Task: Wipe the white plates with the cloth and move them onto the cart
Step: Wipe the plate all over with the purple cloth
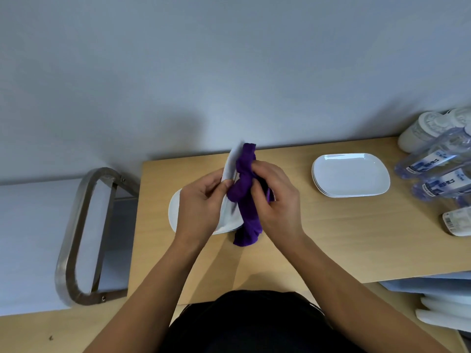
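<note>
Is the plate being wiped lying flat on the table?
No, the left hand holds the plate tilted up on edge above the table while the right hand rubs the purple cloth against it.

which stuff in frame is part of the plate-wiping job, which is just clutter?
Job:
- held plate, gripped by left hand
- cloth, gripped by right hand
- lower plate on the table
- plate stack
- cart

Clutter:
- water bottles
- white bottles
</note>
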The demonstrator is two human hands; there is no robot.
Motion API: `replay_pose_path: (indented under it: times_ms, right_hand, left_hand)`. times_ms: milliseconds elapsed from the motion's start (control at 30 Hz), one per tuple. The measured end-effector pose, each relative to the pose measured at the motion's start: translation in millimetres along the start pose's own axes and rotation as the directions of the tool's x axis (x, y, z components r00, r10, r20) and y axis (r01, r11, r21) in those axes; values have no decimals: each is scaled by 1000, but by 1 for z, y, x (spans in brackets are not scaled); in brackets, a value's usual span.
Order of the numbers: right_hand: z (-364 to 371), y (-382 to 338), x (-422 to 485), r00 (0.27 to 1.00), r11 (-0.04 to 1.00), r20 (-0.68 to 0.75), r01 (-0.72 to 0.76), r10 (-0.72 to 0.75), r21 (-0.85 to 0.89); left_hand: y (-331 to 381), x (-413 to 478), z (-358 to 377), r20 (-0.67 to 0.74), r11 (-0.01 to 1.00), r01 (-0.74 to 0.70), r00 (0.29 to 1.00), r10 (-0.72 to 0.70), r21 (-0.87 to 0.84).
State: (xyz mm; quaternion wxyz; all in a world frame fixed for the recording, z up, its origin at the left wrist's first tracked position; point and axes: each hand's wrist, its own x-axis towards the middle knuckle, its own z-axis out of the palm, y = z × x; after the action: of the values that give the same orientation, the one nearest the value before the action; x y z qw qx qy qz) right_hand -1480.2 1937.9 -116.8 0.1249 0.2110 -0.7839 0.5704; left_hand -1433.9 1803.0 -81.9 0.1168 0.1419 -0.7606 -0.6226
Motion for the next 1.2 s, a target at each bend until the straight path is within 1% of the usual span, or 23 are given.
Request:
replay_pose_path:
  times_ms: [67, 133, 167, 267, 333, 400, 467, 533, 567, 600, 667, 700, 733, 800, 867, 967, 1033, 1100, 1200]
  right_hand:
    - [13, -2, 2, 997, 994, 24, 78, -77, -75]
    - [24, 2, 2, 990, 980, 78, 125, -114, -156]
    - [27, 4, 4, 990, 977, 100, 114, -97, -179]
    - [30, 9, 15, 993, 981, 116, 1, 22, -195]
    - [32, 9, 20, 993, 980, 109, -26, 48, -196]
    - [36, 4, 17, 995, 985, 97, 25, -8, -172]
    - [42, 1, 5, 987, 981, 108, 134, -119, -139]
    - [46, 3, -5, 976, 973, 126, 192, -176, -125]
    - [47, 4, -5, 979, 976, 125, 177, -161, -128]
    - [48, 5, -3, 987, 982, 113, 128, -113, -137]
    - [47, 4, 6, 996, 987, 68, -41, 53, -158]
    - [47, 4, 13, 989, 978, 47, -132, 141, -162]
    - [47, 6, 19, 973, 962, 35, -218, 226, -166]
    - [45, 15, 27, 920, 909, 47, -374, 388, -184]
    - [46, 23, 25, 872, 863, 88, -456, 482, -217]
    - [52, 32, -3, 834, 848, 184, -479, 520, -226]
    - [53, 34, -21, 821, 846, 211, -495, 530, -197]
    - [52, 35, -24, 820, 837, 176, -518, 545, -175]
    - [45, 32, -5, 856, 856, 63, -507, 514, -96]
  left_hand:
    - [5, 4, -2, 79, 997, 8, 997, -1, -78]
    - [3, 6, -5, 146, 995, 13, 989, 2, -100]
    - [1, 7, -7, 167, 995, 20, 986, -2, -102]
    - [-1, 8, -13, 203, 993, 47, 979, -25, -105]
    - [-1, 9, -15, 212, 993, 52, 977, -28, -108]
    - [-2, 11, -18, 201, 993, 47, 979, -26, -104]
    - [-5, 16, -21, 177, 995, 48, 984, -32, -84]
    - [-8, 20, -25, 174, 996, 50, 984, -38, -68]
    - [-8, 21, -26, 179, 997, 48, 983, -36, -62]
    - [-8, 21, -27, 188, 997, 48, 982, -36, -58]
    - [-6, 19, -28, 204, 996, 61, 978, -48, -59]
    - [-6, 17, -29, 211, 996, 68, 976, -55, -56]
    - [-6, 16, -30, 216, 996, 70, 975, -58, -50]
    - [-6, 15, -32, 212, 997, 58, 976, -48, -41]
    - [-4, 17, -33, 191, 997, 56, 981, -44, -56]
    - [-2, 23, -34, 158, 997, 50, 987, -40, -57]
    - [-2, 25, -33, 158, 998, 39, 987, -31, -47]
    - [-3, 24, -32, 166, 998, 41, 985, -34, -42]
    - [-3, 23, -29, 223, 999, 49, 974, -45, -14]
